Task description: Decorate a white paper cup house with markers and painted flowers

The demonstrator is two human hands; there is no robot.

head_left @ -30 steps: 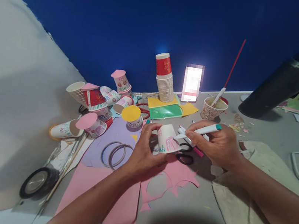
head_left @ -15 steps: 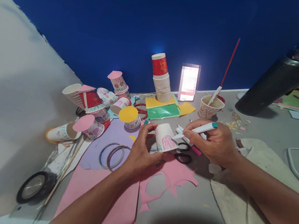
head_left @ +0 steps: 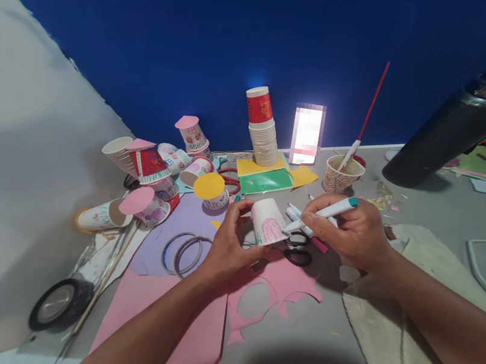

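Paper cup [head_left: 267, 221], white, upside down, being gripped by left hand [head_left: 228, 246] above pink paper [head_left: 287, 283]. Right hand [head_left: 354, 232] is closing its fingers round a white marker [head_left: 323, 213], tip touching the cup's pink drawing. Scissors [head_left: 297, 248] are lying just beside the cup; a cup stack [head_left: 265, 130] is standing behind it.

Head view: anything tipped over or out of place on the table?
Yes. Several decorated paper cups lie tipped on their sides in a heap at left, while the cup stack stands upright. The left hand holds a white cup; the right hand holds a marker to it.
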